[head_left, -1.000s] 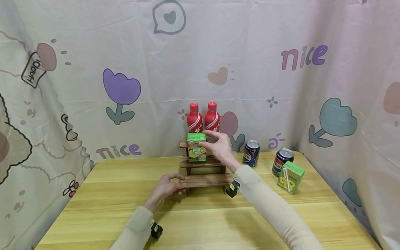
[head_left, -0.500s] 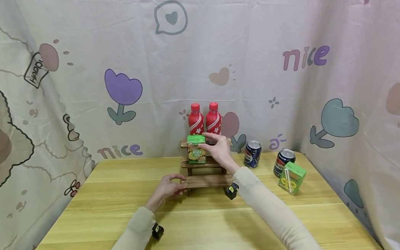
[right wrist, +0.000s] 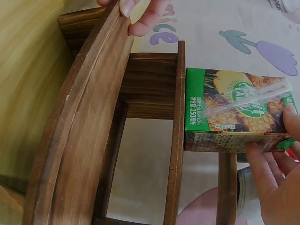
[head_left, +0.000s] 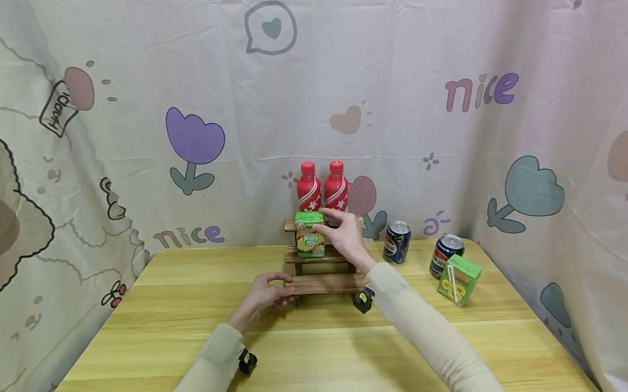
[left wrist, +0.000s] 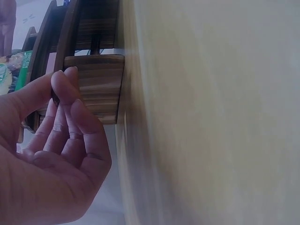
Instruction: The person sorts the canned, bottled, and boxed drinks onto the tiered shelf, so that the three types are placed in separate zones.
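A three-step wooden stand [head_left: 327, 284] stands at the back middle of the table. My left hand [head_left: 263, 294] pinches the left end of its lowest step, thumb above and fingers curled beneath in the left wrist view. On the left part of the middle step is a green juice box [right wrist: 239, 98] with pineapple pictures and a straw taped along it. My right hand [head_left: 347, 235] holds this box by its upper right side between thumb and fingers. Two red bottles [head_left: 308, 187] stand side by side on the top step, their lower parts partly hidden.
Right of the stand are two dark blue cans [head_left: 396, 242] on the wooden table [head_left: 191, 311]. A second green juice box [head_left: 459, 279] sits in front of the right-hand can, leaning against it in this view. A printed curtain [head_left: 266, 115] hangs close behind and along both sides.
Since a second ago my right hand has lowered the juice box slightly toward the middle step; over the last half second it stays there. My left hand keeps its grip on the stand.
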Motion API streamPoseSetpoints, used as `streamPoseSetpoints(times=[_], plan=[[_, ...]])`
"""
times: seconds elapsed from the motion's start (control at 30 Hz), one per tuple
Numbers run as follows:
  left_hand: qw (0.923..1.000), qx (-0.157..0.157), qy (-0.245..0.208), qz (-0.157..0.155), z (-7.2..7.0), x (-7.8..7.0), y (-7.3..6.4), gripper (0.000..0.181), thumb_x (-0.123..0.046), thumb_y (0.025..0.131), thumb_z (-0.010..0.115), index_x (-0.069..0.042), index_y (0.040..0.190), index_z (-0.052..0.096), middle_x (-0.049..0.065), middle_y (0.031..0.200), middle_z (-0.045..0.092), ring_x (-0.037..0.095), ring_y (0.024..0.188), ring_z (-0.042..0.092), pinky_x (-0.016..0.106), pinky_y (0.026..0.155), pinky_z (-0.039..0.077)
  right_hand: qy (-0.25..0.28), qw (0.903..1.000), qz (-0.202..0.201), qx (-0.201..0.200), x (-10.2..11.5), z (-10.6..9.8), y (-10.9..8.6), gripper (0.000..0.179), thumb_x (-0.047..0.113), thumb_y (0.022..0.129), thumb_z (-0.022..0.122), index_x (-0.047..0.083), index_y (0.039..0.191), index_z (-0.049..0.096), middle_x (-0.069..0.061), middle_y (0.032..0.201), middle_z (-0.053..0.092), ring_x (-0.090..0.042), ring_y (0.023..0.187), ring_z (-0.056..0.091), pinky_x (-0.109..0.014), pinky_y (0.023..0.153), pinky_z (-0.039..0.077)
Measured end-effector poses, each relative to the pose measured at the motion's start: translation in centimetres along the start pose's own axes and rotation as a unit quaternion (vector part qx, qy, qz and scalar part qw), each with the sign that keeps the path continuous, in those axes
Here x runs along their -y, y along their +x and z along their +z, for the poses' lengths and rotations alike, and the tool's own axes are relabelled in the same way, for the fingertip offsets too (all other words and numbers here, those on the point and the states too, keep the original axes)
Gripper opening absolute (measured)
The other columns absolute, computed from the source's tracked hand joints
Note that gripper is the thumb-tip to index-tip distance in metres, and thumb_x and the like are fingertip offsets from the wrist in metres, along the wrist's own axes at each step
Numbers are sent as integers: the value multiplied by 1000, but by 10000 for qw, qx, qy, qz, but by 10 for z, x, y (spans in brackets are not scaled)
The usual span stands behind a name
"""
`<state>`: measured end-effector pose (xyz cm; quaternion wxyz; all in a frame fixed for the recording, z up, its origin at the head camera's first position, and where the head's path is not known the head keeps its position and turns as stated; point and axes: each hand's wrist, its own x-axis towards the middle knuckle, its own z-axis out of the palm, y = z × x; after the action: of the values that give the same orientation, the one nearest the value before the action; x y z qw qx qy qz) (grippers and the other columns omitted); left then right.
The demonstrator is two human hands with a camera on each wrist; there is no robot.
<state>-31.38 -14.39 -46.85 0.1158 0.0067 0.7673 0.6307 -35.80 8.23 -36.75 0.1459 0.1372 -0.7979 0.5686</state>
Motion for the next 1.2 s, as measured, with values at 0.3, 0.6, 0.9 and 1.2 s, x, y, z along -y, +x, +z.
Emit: streamPoseSetpoints(times=[0.3,0.6,0.9,1.2], plan=[[10000,-17,-30,11,0,-1,-1,29,-8,88,73,-3,115,66,15,83,74,13,58,63,28,57,53,16,9999,94,-39,1,1,0,44,25,84,79,20,126,67,-3,118,72,-17,111,65,-38,88,55],[10000,-5,-35,-20,1,-1,0,29,-7,87,73,-4,115,66,17,85,74,12,58,62,27,57,53,352,9991,-190,-150,-4,-2,-7,44,23,83,80,15,125,68,-5,118,71,-18,111,66,-39,92,54],[10000,-12,12,6,0,-4,-2,31,-9,87,74,-4,116,66,20,89,73,16,62,65,33,61,55,916,9954,-192,-206,-9,-18,-13,34,16,86,77,7,118,71,-14,114,72,-27,103,69,-22,80,55],[10000,-26,84,-25,0,-4,-1,31,-9,87,74,-5,117,66,14,85,74,15,61,64,32,60,55,1172,9929,209,-24,-14,-35,-24,30,9,90,70,-1,119,68,-21,116,69,-12,94,68,-43,87,56]])
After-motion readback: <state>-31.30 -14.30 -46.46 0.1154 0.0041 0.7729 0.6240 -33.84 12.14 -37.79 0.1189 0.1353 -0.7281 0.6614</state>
